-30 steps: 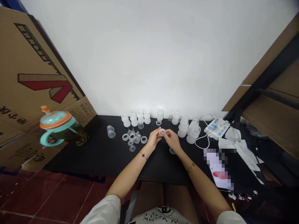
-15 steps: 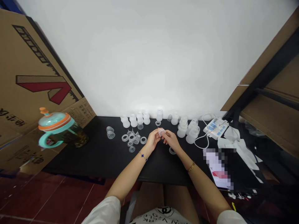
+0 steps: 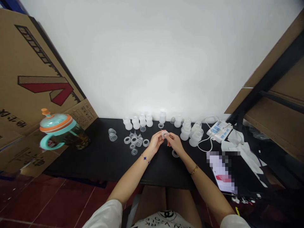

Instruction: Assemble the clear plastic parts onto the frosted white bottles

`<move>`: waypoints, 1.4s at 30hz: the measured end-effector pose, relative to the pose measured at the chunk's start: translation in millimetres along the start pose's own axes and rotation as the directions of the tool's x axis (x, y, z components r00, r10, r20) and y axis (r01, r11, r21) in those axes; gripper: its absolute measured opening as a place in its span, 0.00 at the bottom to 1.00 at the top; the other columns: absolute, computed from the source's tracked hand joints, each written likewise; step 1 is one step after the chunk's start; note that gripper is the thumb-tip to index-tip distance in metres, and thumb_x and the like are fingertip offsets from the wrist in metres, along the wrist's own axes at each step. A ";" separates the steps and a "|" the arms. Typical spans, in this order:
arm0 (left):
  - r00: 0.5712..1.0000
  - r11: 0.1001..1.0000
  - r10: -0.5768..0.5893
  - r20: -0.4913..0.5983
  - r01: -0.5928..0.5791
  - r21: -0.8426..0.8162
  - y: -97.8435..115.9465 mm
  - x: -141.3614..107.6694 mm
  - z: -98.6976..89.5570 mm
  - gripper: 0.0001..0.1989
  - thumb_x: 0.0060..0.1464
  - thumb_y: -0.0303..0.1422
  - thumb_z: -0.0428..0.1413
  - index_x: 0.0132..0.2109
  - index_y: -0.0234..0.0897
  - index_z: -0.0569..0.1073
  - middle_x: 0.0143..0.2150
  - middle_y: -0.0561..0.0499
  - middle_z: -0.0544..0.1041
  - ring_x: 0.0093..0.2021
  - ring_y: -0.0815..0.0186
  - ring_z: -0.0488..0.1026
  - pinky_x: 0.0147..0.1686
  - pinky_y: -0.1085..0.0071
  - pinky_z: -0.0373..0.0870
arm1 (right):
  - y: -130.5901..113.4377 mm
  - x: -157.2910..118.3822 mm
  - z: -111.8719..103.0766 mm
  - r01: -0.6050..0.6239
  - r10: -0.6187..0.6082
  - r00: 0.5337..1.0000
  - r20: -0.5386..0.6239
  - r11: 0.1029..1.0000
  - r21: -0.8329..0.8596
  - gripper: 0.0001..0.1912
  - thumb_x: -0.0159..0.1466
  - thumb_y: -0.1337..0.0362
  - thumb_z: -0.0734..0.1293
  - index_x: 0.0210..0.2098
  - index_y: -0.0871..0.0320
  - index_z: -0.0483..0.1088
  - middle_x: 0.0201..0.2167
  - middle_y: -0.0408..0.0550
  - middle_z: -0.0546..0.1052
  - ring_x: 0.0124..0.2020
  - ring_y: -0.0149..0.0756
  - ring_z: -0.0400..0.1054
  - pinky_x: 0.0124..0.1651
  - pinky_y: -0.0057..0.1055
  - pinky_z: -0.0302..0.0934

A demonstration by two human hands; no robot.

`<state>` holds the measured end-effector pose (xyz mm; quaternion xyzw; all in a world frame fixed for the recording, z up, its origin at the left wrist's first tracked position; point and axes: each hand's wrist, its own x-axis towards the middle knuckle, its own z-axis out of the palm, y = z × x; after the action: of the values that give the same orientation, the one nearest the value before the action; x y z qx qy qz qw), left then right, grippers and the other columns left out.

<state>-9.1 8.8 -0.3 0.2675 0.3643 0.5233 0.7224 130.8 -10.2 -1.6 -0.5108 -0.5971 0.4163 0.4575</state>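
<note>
A small translucent bottle collar ring point(image 3: 165, 135) is held up between my two hands above the table. My left hand point(image 3: 155, 142) closes on its left side, and the fingers of my right hand point(image 3: 175, 143) press on it from the right. Whether a nipple sits inside the ring is too small to tell. Under my right wrist lies another clear ring point(image 3: 175, 154). Left of my hands are loose collar rings point(image 3: 146, 142) and clear silicone nipples point(image 3: 135, 134). Just beyond my hands, a white baby bottle point(image 3: 162, 117) stands behind a ring point(image 3: 161, 125).
Several open bottles point(image 3: 135, 123) stand along the wall, and bottles with tops point(image 3: 196, 138) stand at right. Clear caps point(image 3: 112, 136) lie left. A teal-lidded jug point(image 3: 59, 129) stands beside a cardboard box point(image 3: 28, 63). A corded white device point(image 3: 219, 130) and a phone point(image 3: 222, 174) lie right.
Both hands stay in nearly the same place around the ring, with only a slight shift of the fingers. The view has moved very slightly.
</note>
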 end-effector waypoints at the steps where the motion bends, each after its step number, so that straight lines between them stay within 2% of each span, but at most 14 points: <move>1: 1.000 1.000 0.000 -0.002 0.000 0.001 0.3 -0.4 0.7 0.12 0.49 0.31 0.65 0.42 0.34 0.82 0.31 0.50 0.80 0.24 0.76 0.68 0.27 0.79 0.64 | 0.1 -0.2 -0.4 0.010 -0.011 1.000 -0.010 1.000 -0.020 0.16 0.65 0.50 0.65 0.32 0.56 0.73 0.14 0.37 0.66 0.16 0.30 0.60 0.21 0.26 0.54; 6: 1.000 1.000 -0.005 -0.011 0.005 0.010 1.7 -2.3 3.9 0.12 0.48 0.31 0.66 0.41 0.34 0.83 0.30 0.49 0.80 0.24 0.75 0.68 0.26 0.78 0.62 | -2.4 -0.9 -1.3 0.049 -0.055 0.997 -0.057 0.994 -0.102 0.16 0.64 0.50 0.64 0.28 0.55 0.72 0.13 0.36 0.64 0.15 0.30 0.59 0.23 0.27 0.51; 10: 1.000 1.000 0.006 -0.009 -0.006 0.022 1.1 -1.2 2.8 0.12 0.48 0.31 0.66 0.42 0.33 0.83 0.31 0.49 0.80 0.24 0.76 0.67 0.27 0.78 0.63 | -5.6 -1.8 -1.0 0.046 -0.052 0.996 -0.069 0.994 -0.098 0.16 0.64 0.50 0.64 0.28 0.55 0.71 0.14 0.36 0.64 0.16 0.31 0.58 0.23 0.28 0.51; 17: 0.999 0.999 0.045 0.017 -0.045 0.017 0.0 0.7 1.0 0.14 0.47 0.32 0.67 0.42 0.31 0.83 0.29 0.50 0.78 0.21 0.78 0.62 0.25 0.79 0.61 | -3.7 -1.2 0.6 -0.003 0.005 0.998 -0.064 1.000 0.030 0.17 0.63 0.48 0.65 0.30 0.55 0.69 0.14 0.35 0.64 0.15 0.30 0.58 0.20 0.27 0.50; 23: 0.999 0.999 0.044 0.008 -0.044 0.007 2.3 -2.3 4.1 0.13 0.48 0.31 0.67 0.43 0.31 0.82 0.24 0.53 0.74 0.20 0.78 0.61 0.24 0.79 0.61 | -1.3 0.7 2.8 -0.031 0.030 0.999 0.014 0.996 0.079 0.20 0.64 0.46 0.63 0.27 0.56 0.68 0.20 0.40 0.70 0.17 0.29 0.63 0.19 0.25 0.55; 27: 0.999 0.999 0.033 0.033 -0.032 -0.007 3.0 -4.0 4.4 0.13 0.50 0.32 0.66 0.43 0.32 0.82 0.28 0.51 0.77 0.21 0.78 0.64 0.24 0.80 0.63 | -1.4 0.0 3.5 0.003 -0.003 1.000 0.000 0.999 0.051 0.21 0.65 0.46 0.63 0.26 0.55 0.67 0.19 0.40 0.69 0.17 0.29 0.63 0.19 0.25 0.55; 33: 0.999 0.999 -0.017 0.030 0.018 -0.032 2.8 -3.9 4.6 0.15 0.58 0.39 0.63 0.45 0.31 0.81 0.35 0.46 0.81 0.22 0.77 0.67 0.25 0.79 0.66 | -2.5 -1.4 3.2 0.022 -0.022 1.000 -0.013 1.000 -0.012 0.19 0.65 0.48 0.62 0.27 0.55 0.68 0.19 0.40 0.69 0.17 0.30 0.63 0.20 0.26 0.55; 42: 0.999 0.998 -0.023 0.031 0.025 -0.055 3.7 -3.5 4.2 0.11 0.58 0.34 0.63 0.45 0.31 0.82 0.37 0.45 0.82 0.21 0.78 0.66 0.25 0.79 0.65 | -6.2 -3.9 2.5 0.039 -0.039 0.999 -0.008 0.999 -0.030 0.16 0.65 0.50 0.62 0.29 0.55 0.69 0.18 0.39 0.68 0.18 0.31 0.63 0.22 0.27 0.55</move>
<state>-8.5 6.5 5.8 0.2508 0.3418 0.5203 0.7413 127.2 -14.9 3.3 -0.5075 -0.6111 0.3964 0.4603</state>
